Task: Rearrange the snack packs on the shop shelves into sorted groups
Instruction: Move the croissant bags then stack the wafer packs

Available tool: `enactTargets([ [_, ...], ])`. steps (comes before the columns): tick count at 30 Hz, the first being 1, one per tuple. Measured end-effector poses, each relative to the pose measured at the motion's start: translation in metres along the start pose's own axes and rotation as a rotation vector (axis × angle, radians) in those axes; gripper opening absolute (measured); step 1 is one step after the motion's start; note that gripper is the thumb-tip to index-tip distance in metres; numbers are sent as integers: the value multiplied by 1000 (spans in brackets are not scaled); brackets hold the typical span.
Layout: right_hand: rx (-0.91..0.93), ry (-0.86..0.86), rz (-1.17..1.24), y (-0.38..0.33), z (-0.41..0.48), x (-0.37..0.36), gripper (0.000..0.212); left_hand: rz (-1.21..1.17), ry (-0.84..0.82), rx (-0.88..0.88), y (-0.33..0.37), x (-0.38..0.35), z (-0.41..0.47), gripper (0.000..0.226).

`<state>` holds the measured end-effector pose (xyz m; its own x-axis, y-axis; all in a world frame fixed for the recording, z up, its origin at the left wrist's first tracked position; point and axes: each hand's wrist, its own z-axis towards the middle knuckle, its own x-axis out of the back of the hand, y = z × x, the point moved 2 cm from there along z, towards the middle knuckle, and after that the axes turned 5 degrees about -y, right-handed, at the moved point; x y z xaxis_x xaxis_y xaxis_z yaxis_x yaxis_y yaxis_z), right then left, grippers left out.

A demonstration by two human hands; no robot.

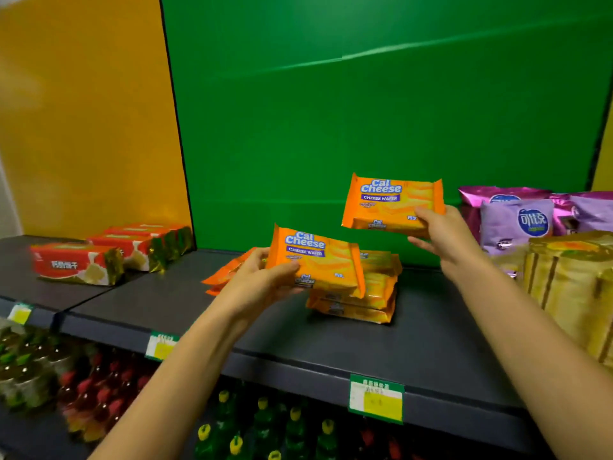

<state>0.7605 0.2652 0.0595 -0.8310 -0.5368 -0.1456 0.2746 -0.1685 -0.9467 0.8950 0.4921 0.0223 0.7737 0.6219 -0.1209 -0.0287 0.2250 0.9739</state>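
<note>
My left hand [258, 280] grips an orange Cal Cheese wafer pack [315, 257] by its lower left edge, just above a stack of the same orange packs [365, 303] on the dark shelf [232, 310]. My right hand [444, 237] holds a second orange Cal Cheese pack [391, 200] higher up and to the right, by its bottom right corner. More orange packs [225, 273] lie partly hidden behind my left hand.
Red cracker packs [99, 257] lie at the shelf's left end. Purple snack bags [517, 220] and gold-wrapped packs [570, 287] crowd the right end. Green and yellow price tags [376, 398] hang on the shelf lip. Bottles [99, 393] fill the shelf below. A green back panel [365, 111] stands behind.
</note>
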Motion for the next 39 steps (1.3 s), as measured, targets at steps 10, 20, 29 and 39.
enactTargets([
  [10, -197, 89, -177, 55, 56, -8, 43, 293, -112, -8, -28, -23, 55, 22],
  [20, -259, 144, -478, 95, 84, -19, 49, 614, -248, -48, -39, -21, 70, 56],
  [29, -248, 128, -493, 64, 16, -9, 75, 129, -409, 352, -47, -14, 82, 34],
  [39, -327, -193, -225, 77, -42, -35, 36, 33, -485, 348, -66, -20, 92, 14],
])
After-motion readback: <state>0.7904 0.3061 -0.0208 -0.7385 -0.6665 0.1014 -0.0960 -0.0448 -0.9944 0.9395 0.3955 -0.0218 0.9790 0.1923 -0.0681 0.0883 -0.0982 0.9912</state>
